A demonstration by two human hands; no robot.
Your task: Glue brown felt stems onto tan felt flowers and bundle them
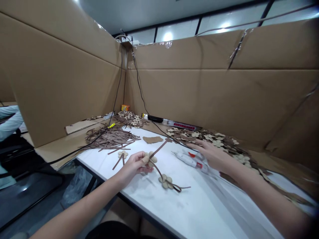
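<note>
My left hand [134, 165] pinches a beige felt flower [149, 158] joined to a brown strip [159, 148] that runs across the white table [189, 205]. A second beige flower [165, 181] lies on the same strip, nearer me. My right hand [211, 153] reaches out flat, fingers stretched, over the edge of a heap of beige and brown flower cut-outs [214, 138]. A white glue gun [189, 160] with red parts lies just below that hand.
A bundle of brown strips [109, 136] lies at the left, a finished flower with strips [122, 155] beside it. Another pile of cut-outs [129, 119] sits in the far corner. Cardboard walls [199, 89] enclose the table. A black cable [139, 89] hangs down. Another person's sleeve [8, 121] shows far left.
</note>
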